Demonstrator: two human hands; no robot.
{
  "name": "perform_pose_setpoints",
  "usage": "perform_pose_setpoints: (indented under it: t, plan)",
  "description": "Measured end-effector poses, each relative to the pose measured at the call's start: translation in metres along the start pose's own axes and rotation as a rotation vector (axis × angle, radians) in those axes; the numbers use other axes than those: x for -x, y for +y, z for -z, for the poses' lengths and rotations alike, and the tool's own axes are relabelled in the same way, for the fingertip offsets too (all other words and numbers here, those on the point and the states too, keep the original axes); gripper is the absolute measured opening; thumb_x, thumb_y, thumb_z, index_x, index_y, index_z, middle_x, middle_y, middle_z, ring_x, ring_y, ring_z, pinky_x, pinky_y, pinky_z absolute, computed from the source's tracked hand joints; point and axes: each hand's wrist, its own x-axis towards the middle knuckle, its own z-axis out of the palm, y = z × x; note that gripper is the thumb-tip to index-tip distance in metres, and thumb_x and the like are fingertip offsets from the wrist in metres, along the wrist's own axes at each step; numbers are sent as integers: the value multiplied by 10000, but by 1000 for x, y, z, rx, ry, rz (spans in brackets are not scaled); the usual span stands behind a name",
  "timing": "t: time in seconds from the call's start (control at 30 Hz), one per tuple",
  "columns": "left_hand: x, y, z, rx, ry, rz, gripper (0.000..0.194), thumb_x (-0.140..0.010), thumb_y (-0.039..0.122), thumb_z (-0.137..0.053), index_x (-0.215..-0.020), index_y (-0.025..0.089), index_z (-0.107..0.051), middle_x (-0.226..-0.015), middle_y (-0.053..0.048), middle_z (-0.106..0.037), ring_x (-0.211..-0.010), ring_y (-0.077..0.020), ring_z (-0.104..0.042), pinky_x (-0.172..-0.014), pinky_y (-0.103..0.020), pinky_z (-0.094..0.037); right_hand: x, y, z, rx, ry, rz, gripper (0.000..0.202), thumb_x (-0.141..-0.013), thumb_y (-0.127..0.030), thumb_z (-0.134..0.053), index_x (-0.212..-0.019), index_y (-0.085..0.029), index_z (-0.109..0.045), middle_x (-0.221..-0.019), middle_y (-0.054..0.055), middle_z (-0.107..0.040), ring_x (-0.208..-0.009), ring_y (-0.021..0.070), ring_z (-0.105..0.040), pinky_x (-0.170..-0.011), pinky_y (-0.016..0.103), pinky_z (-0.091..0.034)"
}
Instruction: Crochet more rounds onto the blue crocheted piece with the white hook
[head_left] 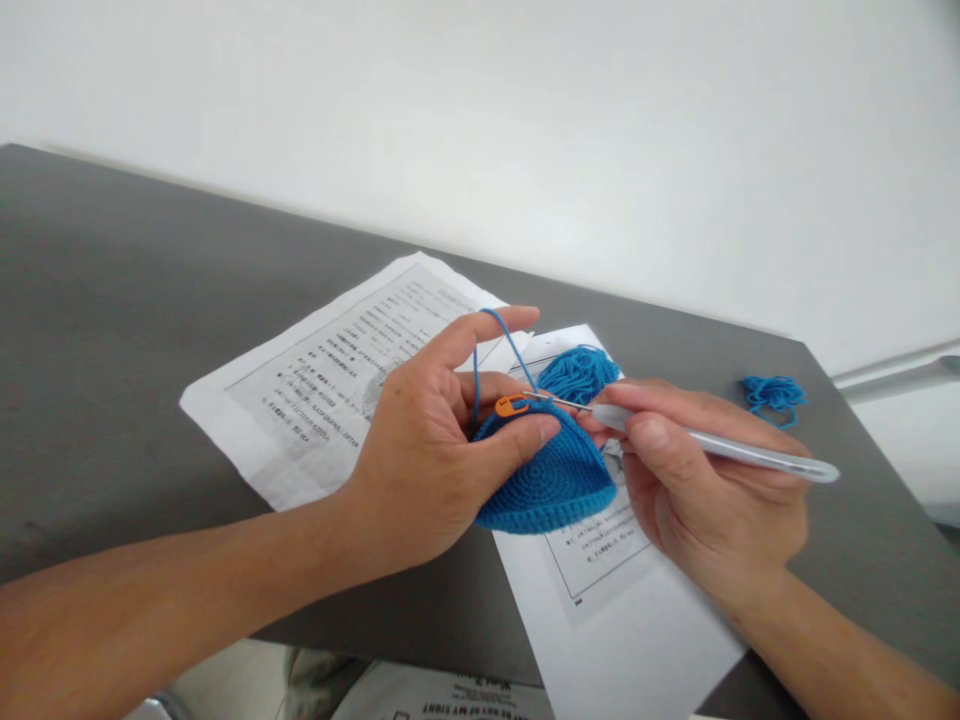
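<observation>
My left hand [442, 440] pinches the edge of a round blue crochet piece [551, 480] between thumb and fingers. Blue yarn loops over its raised index finger and runs down to the work. An orange stitch marker [512, 405] is clipped at the upper rim, close to the left thumb. In my right hand [697, 470] is a crochet hook [757, 453] with a pale, translucent handle, held like a pen. Its thin metal tip reaches the upper rim of the crochet piece, where the yarn meets it. Exactly how the tip sits in the stitch is too small to tell.
Two printed sheets lie under the hands, a left sheet [300, 400] and a right sheet [622, 620], on a dark grey table [135, 260]. Behind the work rests a blue yarn bundle [579, 373]. A smaller yarn tangle [772, 393] lies near the table's right edge. A white wall stands behind.
</observation>
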Motion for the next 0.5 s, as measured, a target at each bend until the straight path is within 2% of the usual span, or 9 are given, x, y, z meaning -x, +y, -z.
perform_pose_setpoints:
  t: [0.27, 0.4, 0.5]
  plan:
    - [-3, -2, 1, -15, 24, -2, 654, -819, 231, -822, -1419, 244, -561, -732, -2, -764, -588, -145, -672, -513, -207, -476, -3, 0, 1, -4, -20, 98, 254, -892, -174, -798, -1098, -318, -832, -990, 17, -846, -916, 219, -769, -812, 368, -629]
    - [-3, 0, 1, -1, 44, -21, 705, -788, 189, -835, -1432, 233, -550, -704, 16, -752, -561, -120, -642, -509, -193, -486, -3, 0, 2, -26, -27, 79, 248, -902, -179, -789, -1105, -315, -831, -1012, 20, -846, -892, 217, -762, -812, 385, -623]
    - [-2, 2, 2, 24, 62, -17, 789, -764, 149, -836, -1474, 240, -504, -707, 19, -761, -569, -127, -662, -507, -187, -498, -5, -1, 3, -29, -47, 97, 222, -907, -207, -784, -1097, -311, -832, -947, 31, -844, -832, 232, -768, -771, 419, -627]
